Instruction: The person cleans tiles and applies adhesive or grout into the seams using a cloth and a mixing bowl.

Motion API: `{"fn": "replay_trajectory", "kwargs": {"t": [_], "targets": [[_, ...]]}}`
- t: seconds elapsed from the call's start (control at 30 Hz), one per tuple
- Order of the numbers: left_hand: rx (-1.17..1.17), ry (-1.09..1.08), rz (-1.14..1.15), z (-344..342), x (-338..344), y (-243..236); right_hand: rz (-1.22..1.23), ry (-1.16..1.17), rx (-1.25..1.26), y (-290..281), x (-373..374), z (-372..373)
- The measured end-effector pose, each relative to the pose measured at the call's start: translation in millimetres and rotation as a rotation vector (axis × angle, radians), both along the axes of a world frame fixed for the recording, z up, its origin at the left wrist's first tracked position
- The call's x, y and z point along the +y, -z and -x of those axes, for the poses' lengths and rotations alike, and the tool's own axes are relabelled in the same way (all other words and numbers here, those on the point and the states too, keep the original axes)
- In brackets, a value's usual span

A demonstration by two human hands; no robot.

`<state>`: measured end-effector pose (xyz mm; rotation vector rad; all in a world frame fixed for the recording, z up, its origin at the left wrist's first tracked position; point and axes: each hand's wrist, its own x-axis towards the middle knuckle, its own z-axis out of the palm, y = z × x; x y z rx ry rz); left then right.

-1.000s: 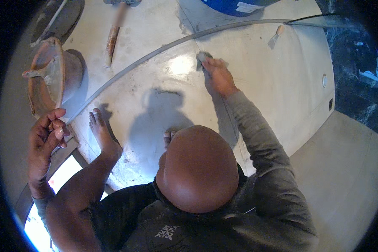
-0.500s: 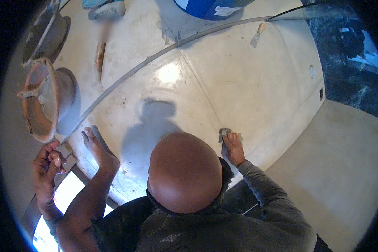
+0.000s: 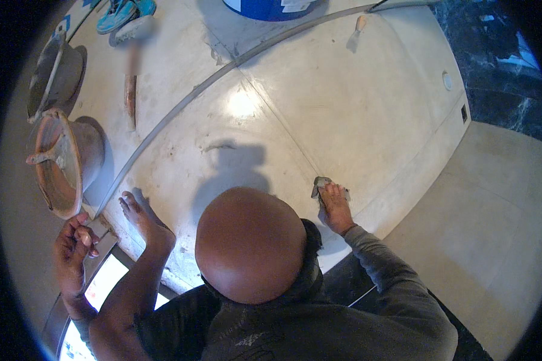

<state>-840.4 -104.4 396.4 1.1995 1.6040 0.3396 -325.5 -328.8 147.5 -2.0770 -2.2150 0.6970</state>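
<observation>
My right hand [image 3: 336, 207] lies low on the pale, smooth floor [image 3: 367, 114], pressing a crumpled grey cloth [image 3: 320, 185] against it with the fingertips. That cloth sits at the end of a fine straight line in the surface and is partly hidden by the fingers. At the far left, my left hand [image 3: 76, 245] is raised with fingers curled and thumb drawn in. Whether anything small is between those fingers is hidden. Just beyond it stands a clay-coloured tub [image 3: 91, 156] with a tool handle [image 3: 40, 158] across its mouth. My bare foot [image 3: 140, 218] rests to its right.
A grey hose [image 3: 190, 98] curves across the floor. Farther back are a dark bucket [image 3: 69, 69], blue shoes [image 3: 115, 17], a wooden-handled tool [image 3: 130, 102], a blue drum [image 3: 271, 9] and a putty knife [image 3: 356, 33]. Dark marbled stone [image 3: 503, 90] borders the right.
My view has shifted slightly, so the floor things sit a little differently in it. The right hand still presses the cloth at nearly the same spot; the left hand stays raised and curled.
</observation>
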Motion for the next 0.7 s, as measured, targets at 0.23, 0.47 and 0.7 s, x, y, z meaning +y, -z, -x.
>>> {"fn": "replay_trajectory", "kwargs": {"t": [0.23, 0.47, 0.7], "targets": [[0.07, -0.013, 0.004, -3.5, -0.5, -9.4, -0.224, -0.018, 0.119, 42.0, 136.0, 45.2], [0.042, 0.026, -0.035, -31.0, 9.4, -15.9, -0.322, -0.054, 0.152, 41.7, 302.6, 102.9], [0.023, 0.041, -0.044, -24.3, 5.6, -15.2, -0.391, -0.08, 0.161, 32.6, 236.1, 74.8]]}}
